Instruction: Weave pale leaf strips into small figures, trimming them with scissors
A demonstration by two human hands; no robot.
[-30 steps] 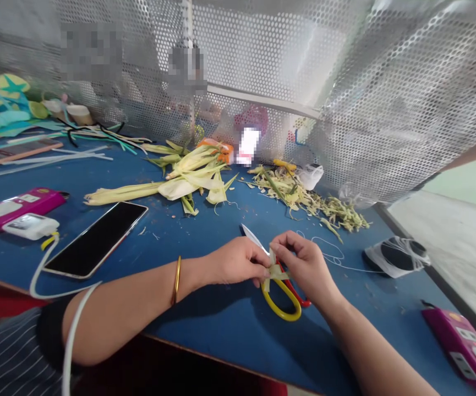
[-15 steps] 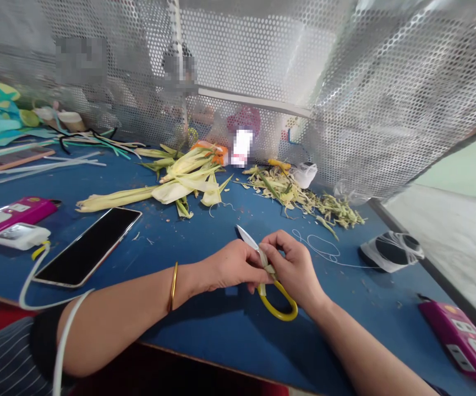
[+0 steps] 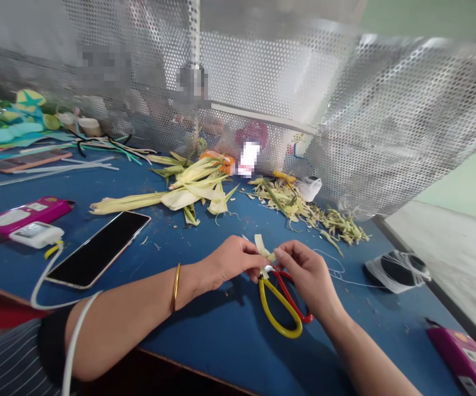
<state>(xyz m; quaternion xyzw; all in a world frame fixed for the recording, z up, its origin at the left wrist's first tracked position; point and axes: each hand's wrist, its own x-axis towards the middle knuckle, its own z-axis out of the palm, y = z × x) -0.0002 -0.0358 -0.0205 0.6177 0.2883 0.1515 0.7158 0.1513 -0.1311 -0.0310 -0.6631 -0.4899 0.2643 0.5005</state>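
Observation:
A short pale strip of corn husk (image 3: 259, 243) is pinched between my two hands, with one end sticking up. My left hand (image 3: 238, 257) is closed on its left side, thumb and forefinger together. From the right, my right hand (image 3: 304, 269) grips the strip between thumb and fingertips. Below the fingers are scissors with one yellow and one red handle loop (image 3: 281, 316). My hands cover most of the blades, and whether the scissors rest wholly on the table cannot be told. Beyond my hands lie larger corn husks (image 3: 192, 184).
A heap of husk scraps (image 3: 295, 203) lies back right. White thread runs to a dark spool (image 3: 397, 269) at right. A black-screened phone (image 3: 99, 250) and a magenta power strip (image 3: 27, 214) are left; another power strip (image 3: 464, 357) is right. A perforated screen (image 3: 262, 71) stands behind.
The view has shifted slightly. The red scissor loop now shows beside the yellow one, and the blade is mostly hidden. The husk strip's end now stands up between my fingers.

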